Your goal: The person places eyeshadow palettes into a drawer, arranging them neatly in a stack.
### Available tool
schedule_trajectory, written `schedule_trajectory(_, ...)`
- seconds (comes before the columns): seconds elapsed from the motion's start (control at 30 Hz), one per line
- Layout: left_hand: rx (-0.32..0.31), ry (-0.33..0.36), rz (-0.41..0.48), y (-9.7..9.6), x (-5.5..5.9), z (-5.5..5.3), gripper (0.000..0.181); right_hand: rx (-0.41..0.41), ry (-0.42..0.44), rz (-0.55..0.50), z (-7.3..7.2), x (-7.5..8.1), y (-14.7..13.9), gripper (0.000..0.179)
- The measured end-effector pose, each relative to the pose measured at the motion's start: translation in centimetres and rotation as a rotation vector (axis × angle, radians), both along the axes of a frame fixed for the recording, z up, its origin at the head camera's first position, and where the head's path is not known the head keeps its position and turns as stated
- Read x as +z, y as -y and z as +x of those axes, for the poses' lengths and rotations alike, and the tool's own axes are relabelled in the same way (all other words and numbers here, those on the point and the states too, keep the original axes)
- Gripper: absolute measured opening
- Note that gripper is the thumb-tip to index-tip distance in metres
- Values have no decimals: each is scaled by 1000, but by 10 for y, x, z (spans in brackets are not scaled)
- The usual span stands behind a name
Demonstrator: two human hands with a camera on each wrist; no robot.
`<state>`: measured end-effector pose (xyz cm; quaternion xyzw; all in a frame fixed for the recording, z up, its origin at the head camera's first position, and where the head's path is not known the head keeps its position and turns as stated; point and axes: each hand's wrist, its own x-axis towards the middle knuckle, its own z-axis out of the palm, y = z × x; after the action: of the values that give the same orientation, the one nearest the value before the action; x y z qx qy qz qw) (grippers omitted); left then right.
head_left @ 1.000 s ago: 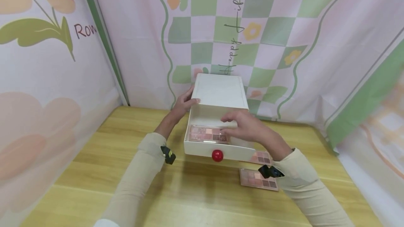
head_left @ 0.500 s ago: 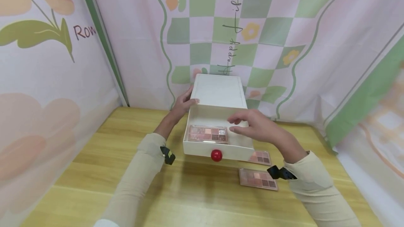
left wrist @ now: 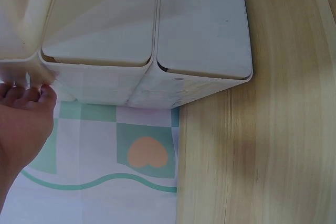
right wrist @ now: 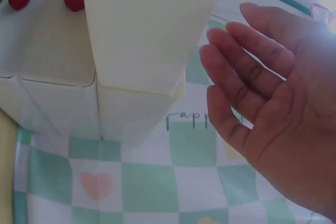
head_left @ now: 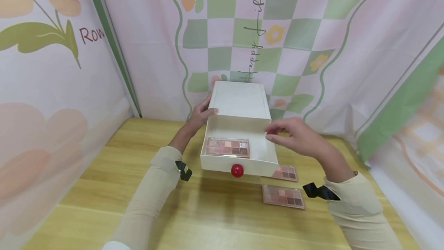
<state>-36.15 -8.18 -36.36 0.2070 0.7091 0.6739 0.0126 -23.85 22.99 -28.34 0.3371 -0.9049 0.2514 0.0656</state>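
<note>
My left hand grips the left top edge of a white drawer cabinet, thumb on the top and fingers at the side. In the left wrist view, the fingertips of that hand bend against the cabinet's side wall. The top drawer, with a round red knob, is pulled out. An eyeshadow palette lies in its front left part. My right hand hovers at the drawer's right side, holding nothing. In the right wrist view, its fingers are loosely bent, beside the drawer's outer wall.
Two more eyeshadow palettes lie on the wooden table: one in front, the other partly behind the drawer's right corner. Lower drawers of the cabinet are shut. A printed curtain hangs right behind.
My right hand has moved right, from over the palette in the drawer to beside the drawer's right wall. The palette stays inside. My left hand keeps its grip on the cabinet.
</note>
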Motion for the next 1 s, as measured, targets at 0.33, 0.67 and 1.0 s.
schedule_trajectory(0.33, 3, -4, -2, 1, -1, -1, 81, -33, -49, -75, 9, -8, -26, 15)
schedule_trajectory(0.67, -1, -2, 14, 1, 2, -1, 82, -92, 47, -64, 13, -25, -59, 19)
schedule_trajectory(1.0, 2, 4, -7, 1, 1, 0, 82, -150, 209, -29, 9, -63, -83, 27)
